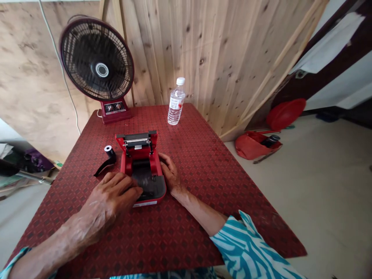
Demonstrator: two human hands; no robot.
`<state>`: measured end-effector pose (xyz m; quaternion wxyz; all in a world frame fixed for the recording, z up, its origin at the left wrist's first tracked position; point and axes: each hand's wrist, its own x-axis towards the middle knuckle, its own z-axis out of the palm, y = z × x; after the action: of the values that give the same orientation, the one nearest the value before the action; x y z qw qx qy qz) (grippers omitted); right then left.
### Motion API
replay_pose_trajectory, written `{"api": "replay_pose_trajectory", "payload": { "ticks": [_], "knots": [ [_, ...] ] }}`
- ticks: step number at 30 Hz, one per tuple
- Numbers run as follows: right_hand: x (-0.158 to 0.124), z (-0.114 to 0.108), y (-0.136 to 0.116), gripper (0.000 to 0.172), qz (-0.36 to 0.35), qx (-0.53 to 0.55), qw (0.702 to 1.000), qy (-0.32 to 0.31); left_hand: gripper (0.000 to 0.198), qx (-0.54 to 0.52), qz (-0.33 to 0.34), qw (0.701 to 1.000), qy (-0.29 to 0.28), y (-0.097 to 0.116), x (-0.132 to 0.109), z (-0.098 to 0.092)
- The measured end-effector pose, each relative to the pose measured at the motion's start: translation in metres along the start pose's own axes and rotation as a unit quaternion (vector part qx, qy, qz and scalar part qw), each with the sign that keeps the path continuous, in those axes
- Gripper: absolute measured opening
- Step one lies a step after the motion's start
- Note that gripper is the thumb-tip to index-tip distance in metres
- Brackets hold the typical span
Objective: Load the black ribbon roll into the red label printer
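Head view — left hand (112,195) arched, right hand (172,173) against red device (158,186)

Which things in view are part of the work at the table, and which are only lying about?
In the work:
open red device, between left hand and right hand
black roll, probably

Lying about:
fan
water bottle
red bag
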<state>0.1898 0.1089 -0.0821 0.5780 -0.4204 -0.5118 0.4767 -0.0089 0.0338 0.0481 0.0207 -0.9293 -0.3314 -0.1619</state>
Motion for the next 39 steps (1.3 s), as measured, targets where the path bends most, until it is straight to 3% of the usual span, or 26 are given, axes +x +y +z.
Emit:
{"api": "replay_pose_trajectory", "payload": {
  "ticks": [8,12,16,18,24,30,35,39],
  "knots": [
    [-0.002,0.003,-0.005,0.033,0.01,0.011,1.0,-0.002,0.025,0.029,0.016,0.996,0.078,0.001,-0.008,0.017],
    [0.002,0.002,-0.003,0.037,0.025,0.027,0.999,0.024,0.022,0.024,0.014,0.997,0.075,0.005,-0.009,0.014],
    [0.028,0.0,-0.012,0.044,0.052,0.075,0.995,0.036,0.022,0.062,0.009,0.993,0.102,0.012,-0.013,0.014],
    [0.047,0.001,-0.025,0.045,0.029,0.064,0.997,0.037,0.022,0.08,0.007,0.99,0.117,0.013,-0.016,0.018],
    [0.08,0.015,-0.056,0.044,-0.017,0.076,0.996,-0.037,0.03,0.071,0.022,0.989,0.129,0.013,-0.022,0.024],
    [0.07,0.018,-0.062,0.041,0.015,0.091,0.996,0.001,0.03,0.052,0.021,0.99,0.127,0.011,-0.028,0.029],
    [0.057,0.013,-0.072,0.036,0.048,0.073,0.996,-0.019,0.03,0.035,0.016,0.99,0.136,0.01,-0.032,0.037],
    [0.045,0.01,-0.077,0.03,0.027,0.05,0.998,-0.023,0.031,0.034,0.016,0.991,0.132,0.011,-0.031,0.034]
  ]
}}
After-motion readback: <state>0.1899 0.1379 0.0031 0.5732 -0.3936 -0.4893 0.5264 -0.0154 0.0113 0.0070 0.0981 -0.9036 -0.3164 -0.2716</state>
